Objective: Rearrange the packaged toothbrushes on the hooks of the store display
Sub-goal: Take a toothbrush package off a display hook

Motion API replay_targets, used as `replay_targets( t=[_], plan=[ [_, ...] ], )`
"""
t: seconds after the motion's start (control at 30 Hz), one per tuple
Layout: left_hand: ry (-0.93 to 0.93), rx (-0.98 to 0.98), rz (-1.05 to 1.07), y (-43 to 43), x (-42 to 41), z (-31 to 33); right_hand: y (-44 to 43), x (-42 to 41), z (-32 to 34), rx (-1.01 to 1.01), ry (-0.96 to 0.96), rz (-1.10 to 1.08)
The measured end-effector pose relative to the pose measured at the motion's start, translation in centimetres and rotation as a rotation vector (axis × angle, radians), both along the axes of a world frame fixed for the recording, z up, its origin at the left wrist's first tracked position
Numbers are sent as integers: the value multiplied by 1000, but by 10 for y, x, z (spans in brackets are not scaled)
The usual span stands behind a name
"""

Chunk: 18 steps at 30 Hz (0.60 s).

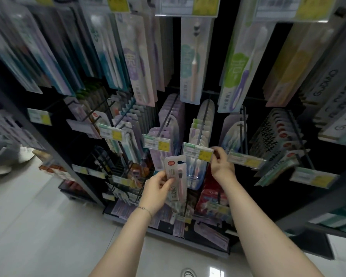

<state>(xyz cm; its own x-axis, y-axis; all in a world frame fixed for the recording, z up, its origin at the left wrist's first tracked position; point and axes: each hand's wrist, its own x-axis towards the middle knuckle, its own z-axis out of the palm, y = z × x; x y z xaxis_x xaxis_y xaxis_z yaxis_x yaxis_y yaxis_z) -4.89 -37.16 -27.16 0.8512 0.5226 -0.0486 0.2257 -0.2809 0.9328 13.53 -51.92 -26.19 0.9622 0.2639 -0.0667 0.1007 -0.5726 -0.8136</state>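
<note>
Head view, my entry: left hand [156, 188] curled around toothbrush pack [176, 170]; right hand [222, 162] pinched on price tag [197, 151] (yellow-cornered).

Black display rack [256, 92] — hooks [205, 114] crowded with packaged toothbrushes [190, 62], price tags [198, 151] at hook tips.

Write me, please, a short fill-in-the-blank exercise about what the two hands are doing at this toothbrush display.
The left hand holds a white carded toothbrush pack with a round ____ sticker at its top.
The right hand pinches the ____ end of a clear plastic price tag with a yellow patch.
A thin bracelet circles the ____ wrist.
Missing words: red; right; left.
</note>
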Motion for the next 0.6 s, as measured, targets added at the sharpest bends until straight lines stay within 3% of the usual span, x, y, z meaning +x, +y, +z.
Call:
replay_targets(
  t=[0.6],
  plan=[
    [-10, -3, 16, 19, 9, 9, 1, 41, -12, 146, -123, 309]
  ],
)
